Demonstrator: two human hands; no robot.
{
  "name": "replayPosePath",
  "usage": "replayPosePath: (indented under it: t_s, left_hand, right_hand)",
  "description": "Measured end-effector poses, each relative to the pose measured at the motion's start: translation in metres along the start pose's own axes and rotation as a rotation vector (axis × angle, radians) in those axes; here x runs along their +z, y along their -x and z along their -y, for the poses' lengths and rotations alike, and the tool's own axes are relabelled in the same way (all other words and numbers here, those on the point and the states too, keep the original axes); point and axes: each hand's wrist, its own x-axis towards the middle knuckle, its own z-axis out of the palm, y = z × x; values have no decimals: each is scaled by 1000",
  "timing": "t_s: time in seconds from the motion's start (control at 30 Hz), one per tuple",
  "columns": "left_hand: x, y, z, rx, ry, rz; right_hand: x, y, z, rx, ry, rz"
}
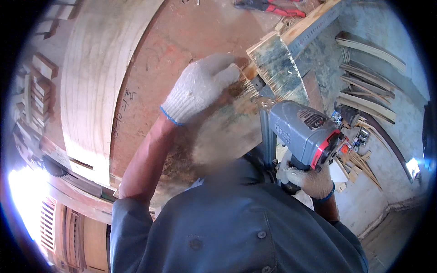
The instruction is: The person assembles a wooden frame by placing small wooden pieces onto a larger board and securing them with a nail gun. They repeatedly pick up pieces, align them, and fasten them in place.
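My right hand [314, 179], in a white knit glove with a blue cuff, wraps round the handle of a grey nail gun [300, 125] with a red-trimmed end. The nail gun's nose points away from me and left, against the edge of a small wood piece [249, 72]. My left hand [200, 84], gloved the same way, is by the wood piece on the other side of the nose. Its fingertips pinch the wood piece's near end; part of the grip is hidden. A rough-edged, stained board [277, 63] lies beyond the nose.
A long pale curved board [88, 91] lies on the reddish worktable [154, 63] at left. Red-handled pliers [284, 10] lie at the far edge, near a wooden beam [312, 27]. Curved wood strips [368, 98] are stacked at right. A round toothed blade [54, 167] shows at left.
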Motion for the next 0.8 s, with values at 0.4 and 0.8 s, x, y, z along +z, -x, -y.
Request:
replayPosePath:
  t_s: [0.4,0.8]
  left_hand:
    - [19,8,-23,-49,-189,70]
    - [27,-2,15,114,145,-199]
  right_hand:
    - [2,17,-18,321,-407,-59]
    - [-5,-10,21,220,-505,55]
